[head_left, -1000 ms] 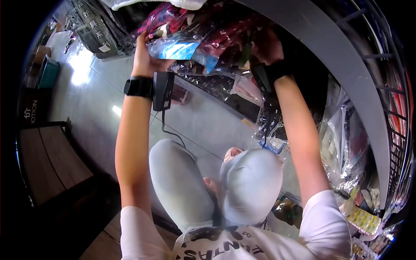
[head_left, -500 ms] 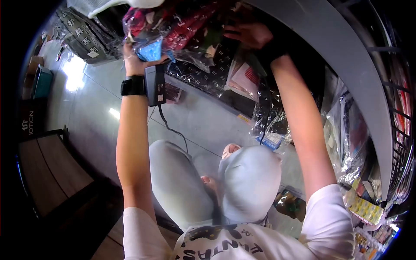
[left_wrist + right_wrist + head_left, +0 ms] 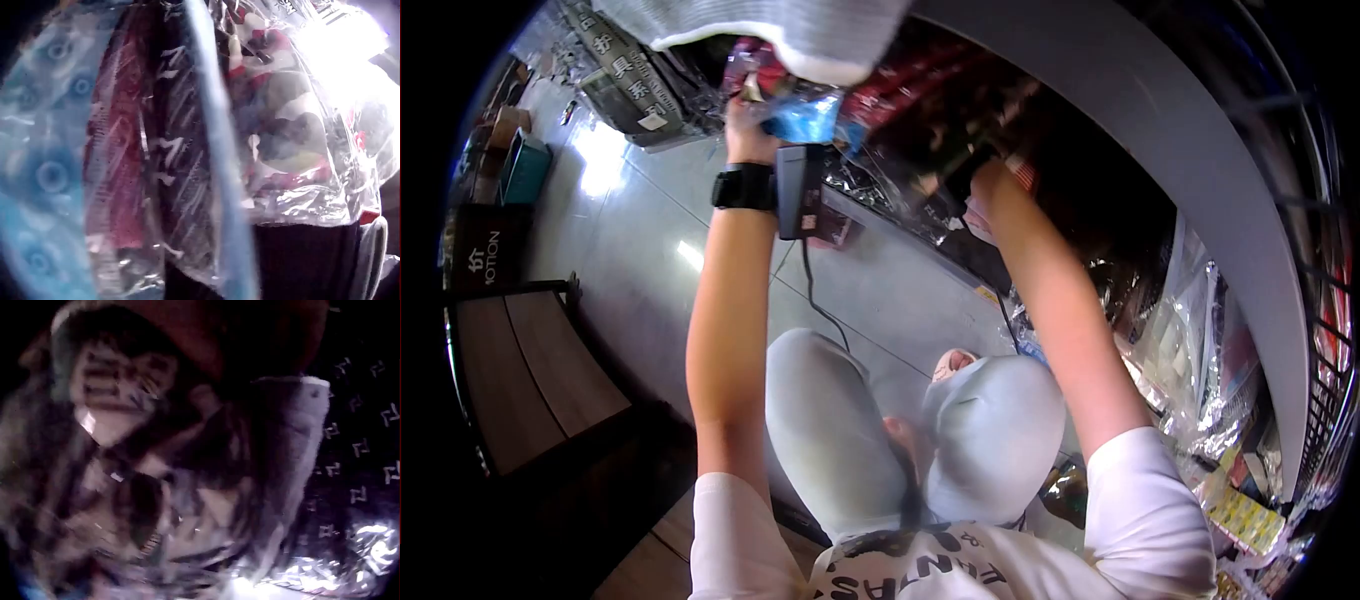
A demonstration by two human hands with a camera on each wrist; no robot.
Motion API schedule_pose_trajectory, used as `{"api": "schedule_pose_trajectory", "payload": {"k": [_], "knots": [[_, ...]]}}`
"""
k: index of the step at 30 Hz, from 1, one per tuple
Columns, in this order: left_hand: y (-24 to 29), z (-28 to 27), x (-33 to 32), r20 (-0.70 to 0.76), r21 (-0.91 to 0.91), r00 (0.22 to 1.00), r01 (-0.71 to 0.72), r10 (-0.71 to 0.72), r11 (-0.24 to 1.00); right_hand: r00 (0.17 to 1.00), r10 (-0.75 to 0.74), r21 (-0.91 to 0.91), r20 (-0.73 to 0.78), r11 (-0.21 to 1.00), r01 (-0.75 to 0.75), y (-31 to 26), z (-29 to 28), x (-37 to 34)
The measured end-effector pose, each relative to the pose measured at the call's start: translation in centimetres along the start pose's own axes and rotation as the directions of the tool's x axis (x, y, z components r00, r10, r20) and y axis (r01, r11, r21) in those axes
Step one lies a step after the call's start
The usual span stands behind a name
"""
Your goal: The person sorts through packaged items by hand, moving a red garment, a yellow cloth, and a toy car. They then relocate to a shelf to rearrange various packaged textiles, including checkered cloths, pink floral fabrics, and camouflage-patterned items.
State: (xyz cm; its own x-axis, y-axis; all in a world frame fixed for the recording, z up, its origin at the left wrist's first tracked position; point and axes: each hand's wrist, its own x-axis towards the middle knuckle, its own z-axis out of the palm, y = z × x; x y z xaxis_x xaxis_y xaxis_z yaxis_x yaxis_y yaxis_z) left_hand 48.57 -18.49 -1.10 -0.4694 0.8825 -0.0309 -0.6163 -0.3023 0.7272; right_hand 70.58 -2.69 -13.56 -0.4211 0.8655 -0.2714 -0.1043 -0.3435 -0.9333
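In the head view my left hand (image 3: 748,138) grips the left end of a bundle of plastic-wrapped folded cloth, beside a shiny blue pack (image 3: 812,118). The left wrist view shows this blue ring-patterned pack (image 3: 50,169) close up, with a red pack (image 3: 119,169) and a camouflage-print pack (image 3: 281,119) alongside. My right forearm (image 3: 1045,250) reaches into the dark shelf, where shadow and blur hide the hand. Close before the right wrist camera is a blurred brown-and-green patterned pack (image 3: 119,431), beside black wrapping with white marks (image 3: 359,450).
White knitted fabric (image 3: 790,30) hangs over the top of the bundle. A curved grey shelf edge (image 3: 1200,170) arches on the right above clear plastic bags (image 3: 1200,350). A dark bag with printed characters (image 3: 625,85) stands at upper left, with a teal bin (image 3: 525,168) beyond it.
My right hand first touches the bundle's right side, then lifts off with fingers spread, and now is lower and further left against the packs. The left hand keeps hold; white fabric covers more of the view.
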Motion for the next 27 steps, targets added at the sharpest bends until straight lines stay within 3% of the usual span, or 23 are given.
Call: {"api": "schedule_pose_trajectory", "payload": {"k": [1,3,5,6,8,10,13,14,15,16,18,19,21,22,23,27], "knots": [[-0.5,1.0,-0.4,-0.081,0.004,0.996,-0.035,0.035,0.999,0.999,0.031,-0.017,-0.02,0.999,-0.031,0.7,0.5,0.1],[-0.7,3.3,-0.6,-0.377,-0.02,0.926,-0.029,0.019,0.999,0.997,0.059,-0.059,-0.04,0.996,-0.061,1.3,1.4,0.3],[-0.7,1.9,-0.3,-0.244,0.169,0.961,-0.09,0.13,0.981,0.995,0.076,-0.089,-0.058,0.993,-0.081,2.0,2.1,0.6],[-0.9,1.2,-0.4,-0.246,0.28,0.955,-0.093,0.165,0.956,0.995,0.076,-0.104,-0.062,0.991,-0.082,2.1,2.2,0.9],[-0.7,2.2,-0.8,-0.301,0.268,0.942,-0.067,0.15,0.961,0.995,0.069,-0.131,-0.067,0.988,-0.077,2.0,2.4,1.2],[-0.2,3.2,-0.8,-0.392,0.022,0.92,-0.023,0.029,1.0,0.997,0.044,-0.151,-0.064,0.987,-0.053,1.4,2.3,1.2],[-0.5,2.3,-0.2,-0.339,-0.013,0.939,-0.068,0.06,0.998,0.999,-0.021,-0.203,-0.033,0.979,0.014,-0.2,1.0,1.1],[-0.9,1.2,0.3,-0.308,0.071,0.945,-0.094,0.111,0.993,0.999,-0.048,-0.224,-0.019,0.974,0.042,-0.9,0.4,0.9],[-2.3,-2.2,1.5,-0.181,0.495,0.931,-0.192,0.317,0.847,0.997,-0.075,-0.257,0.001,0.964,0.073,-1.7,-0.6,0.5],[-3.7,-5.6,2.8,-0.043,0.811,0.863,-0.264,0.503,0.522,0.994,-0.104,-0.291,0.016,0.951,0.104,-2.7,-1.8,0.0],[-2.8,-1.1,0.9,-0.259,0.507,0.898,-0.188,0.356,0.841,0.988,-0.153,-0.363,0.036,0.919,0.155,-4.7,-4.6,-1.4],[-2.1,1.4,-0.4,-0.339,0.309,0.908,-0.139,0.246,0.941,0.984,-0.175,-0.407,0.042,0.896,0.177,-5.8,-6.2,-2.5],[-1.6,4.3,-1.9,-0.419,-0.124,0.908,-0.037,-0.019,0.992,0.976,-0.212,-0.508,0.041,0.837,0.203,-8.0,-9.8,-4.9],[-2.4,2.2,-0.9,-0.401,-0.077,0.916,-0.059,0.024,0.995,0.973,-0.227,-0.561,0.034,0.802,0.207,-9.1,-11.6,-6.3],[-1.7,4.6,-2.0,-0.422,-0.12,0.906,-0.033,-0.021,0.992,0.97,-0.242,-0.613,0.021,0.763,0.204,-10.2,-13.3,-7.6],[-2.4,2.2,-0.8,-0.405,-0.026,0.914,-0.03,0.017,0.999,0.963,-0.265,-0.807,-0.05,0.579,0.118,-13.5,-18.6,-12.6]]}}
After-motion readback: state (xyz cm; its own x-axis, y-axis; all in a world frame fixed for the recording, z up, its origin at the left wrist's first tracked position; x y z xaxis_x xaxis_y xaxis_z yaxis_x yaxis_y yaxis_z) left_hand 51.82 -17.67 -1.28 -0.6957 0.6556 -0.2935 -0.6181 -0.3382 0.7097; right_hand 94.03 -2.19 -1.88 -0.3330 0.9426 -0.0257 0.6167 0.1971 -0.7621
